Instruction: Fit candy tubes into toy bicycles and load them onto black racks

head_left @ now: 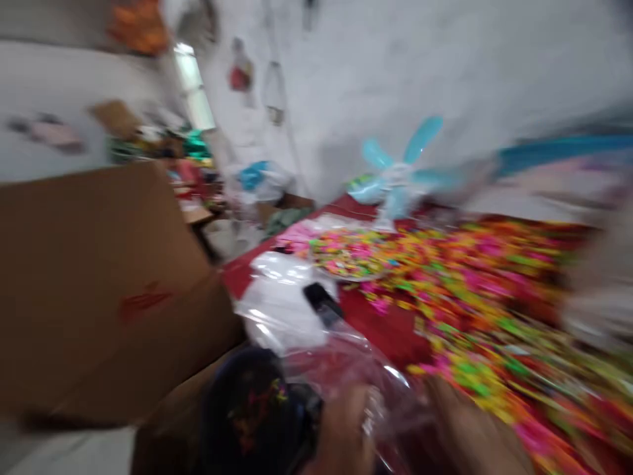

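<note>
My left hand (346, 429) is at the bottom centre, blurred, with its fingers closed on the crumpled edge of a clear plastic bag (361, 356). On the bag's right side is my right hand (475, 429); motion smears its fingers, so I cannot make out their grip. Left of my left hand, a dark round container (252, 409) holds a few small coloured bits. Many small bright pieces (475, 284), pink, yellow, orange and green, lie spread over the red table cover (380, 330). More of them fill a shallow round tray (346, 277).
A large open cardboard box (99, 277) stands at the left. A small fan with light blue blades (398, 171) is by the white wall. White plastic packaging (281, 290) and a dark strap-like object (321, 303) lie beyond the bag.
</note>
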`<action>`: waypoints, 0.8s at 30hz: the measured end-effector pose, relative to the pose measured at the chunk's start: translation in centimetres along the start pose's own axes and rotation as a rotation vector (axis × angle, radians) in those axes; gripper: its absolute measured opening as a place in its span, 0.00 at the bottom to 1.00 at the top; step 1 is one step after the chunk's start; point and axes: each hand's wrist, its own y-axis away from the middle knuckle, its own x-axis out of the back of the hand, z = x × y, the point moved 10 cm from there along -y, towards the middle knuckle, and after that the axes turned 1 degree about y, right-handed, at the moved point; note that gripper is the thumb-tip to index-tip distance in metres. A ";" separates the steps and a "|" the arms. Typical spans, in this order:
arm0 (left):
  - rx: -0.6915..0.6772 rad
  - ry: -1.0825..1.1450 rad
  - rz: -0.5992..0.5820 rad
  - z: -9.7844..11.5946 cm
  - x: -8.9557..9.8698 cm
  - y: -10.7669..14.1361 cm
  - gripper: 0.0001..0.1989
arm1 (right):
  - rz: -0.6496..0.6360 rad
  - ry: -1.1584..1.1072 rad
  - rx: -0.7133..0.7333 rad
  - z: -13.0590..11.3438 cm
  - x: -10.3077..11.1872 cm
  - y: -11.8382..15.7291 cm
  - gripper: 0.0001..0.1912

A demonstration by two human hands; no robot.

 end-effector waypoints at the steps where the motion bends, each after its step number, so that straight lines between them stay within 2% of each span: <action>1: -0.123 -0.116 0.151 1.4 1.2 -1.3 0.16 | 0.036 0.111 -0.043 2.1 2.4 0.1 0.07; 2: -0.243 -0.215 0.223 2.9 1.6 -3.0 0.14 | 0.107 0.215 -0.105 4.1 5.1 -0.1 0.07; 4: -0.424 -0.327 0.243 5.9 0.9 -7.4 0.13 | 0.316 0.321 -0.186 7.2 10.3 -0.9 0.13; 5: -0.468 -0.365 0.267 7.4 0.5 -9.6 0.13 | 0.438 0.331 -0.219 8.5 12.6 -1.1 0.15; 7: -0.511 -0.381 0.334 10.1 -0.1 -13.3 0.14 | 0.583 0.259 -0.266 11.2 15.1 -1.2 0.17; 8: -0.479 -0.377 0.356 10.7 -0.5 -14.6 0.15 | 0.597 0.197 -0.298 12.6 15.2 -1.1 0.18; 10: -0.369 -0.363 0.292 10.0 -2.3 -15.8 0.17 | 0.500 0.052 -0.347 15.1 13.3 -0.7 0.18; 12: -0.284 -0.310 0.156 7.3 -5.0 -15.1 0.20 | 0.328 -0.078 -0.361 16.5 9.9 0.4 0.18; 14: -0.226 -0.182 0.040 3.6 -7.7 -13.1 0.21 | 0.202 -0.156 -0.332 16.3 7.2 2.3 0.18; 15: -0.197 -0.093 -0.008 1.7 -8.9 -12.1 0.21 | 0.187 -0.160 -0.314 15.7 6.7 3.3 0.19; 17: -0.128 0.063 -0.035 -1.3 -10.5 -10.2 0.21 | 0.243 -0.079 -0.276 13.4 7.8 5.3 0.22; 19: -0.072 0.150 -0.029 -3.2 -11.5 -9.1 0.21 | 0.349 0.056 -0.199 9.1 9.8 6.9 0.26; 20: -0.050 0.168 -0.026 -3.7 -11.9 -8.9 0.21 | 0.368 0.087 -0.113 6.1 10.1 7.7 0.26; 22: -0.014 0.177 -0.033 -4.2 -12.3 -8.8 0.21 | 0.306 0.019 0.156 -1.1 8.4 9.5 0.26; 24: 0.009 0.185 -0.047 -4.2 -12.4 -8.9 0.21 | 0.133 -0.072 0.327 -6.7 3.5 11.7 0.23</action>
